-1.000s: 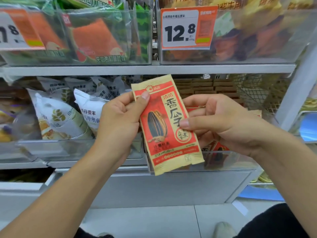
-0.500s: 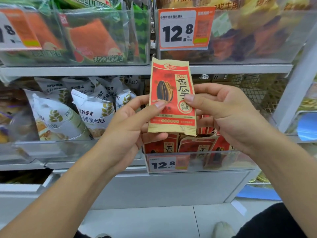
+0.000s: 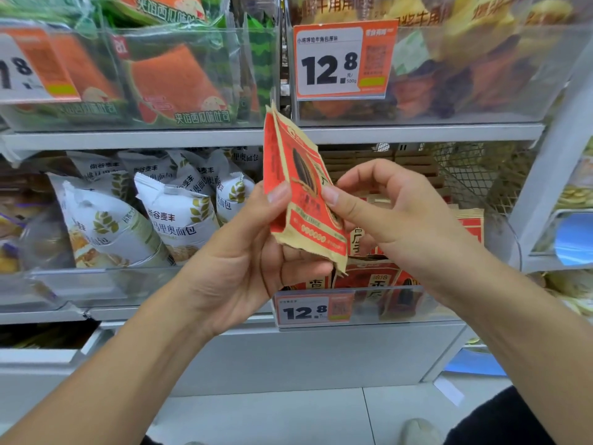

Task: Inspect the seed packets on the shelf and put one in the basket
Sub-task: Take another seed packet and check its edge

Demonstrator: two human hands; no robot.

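Observation:
I hold a red and tan seed packet [image 3: 298, 175] with a black sunflower seed printed on it, upright in front of the shelf and turned partly edge-on. My left hand [image 3: 247, 252] grips its left edge with the thumb on the front. My right hand [image 3: 385, 213] pinches its right side. More seed packets [image 3: 375, 277] of the same kind stand in a clear bin [image 3: 417, 303] on the shelf, just below and behind my hands. No basket is in view.
White bread bags [image 3: 173, 213] fill the bin to the left. The upper shelf [image 3: 160, 136] holds watermelon-print packs and dark snack bags behind clear fronts. Price tags reading 12.8 [image 3: 343, 59] hang on the bins. A wire mesh panel [image 3: 475, 175] is at back right.
The packet went from tilted and low to upright and higher, and now it is rotating so its face turns away to the right. Both hands stayed on it.

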